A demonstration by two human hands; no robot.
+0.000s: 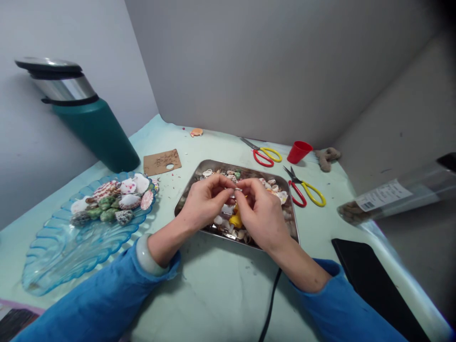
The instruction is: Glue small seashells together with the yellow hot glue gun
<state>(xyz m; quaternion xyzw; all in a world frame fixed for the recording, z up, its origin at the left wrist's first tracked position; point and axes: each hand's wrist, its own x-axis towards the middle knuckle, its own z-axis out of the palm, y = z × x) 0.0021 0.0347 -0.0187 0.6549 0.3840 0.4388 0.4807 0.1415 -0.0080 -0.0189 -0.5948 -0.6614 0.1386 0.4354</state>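
Note:
My left hand (210,198) and my right hand (261,209) meet above a metal tray (201,167). Fingertips of both are pinched together on a small whitish piece (238,189), too small and too covered to identify. Beneath them the tray holds many small seashells (228,223) and a yellow object (235,219), partly hidden by my right hand. To the left, a clear blue shell-shaped dish (81,247) carries larger shells (130,186), some white, some reddish and some green.
Behind the dish stands a teal bottle (99,130) near a brown card (162,161). Two pairs of scissors (263,153) (305,187), a red cup (299,152), a clear tube (388,197) and a black flat object (370,275) lie rightward. A black cable (271,304) runs in front.

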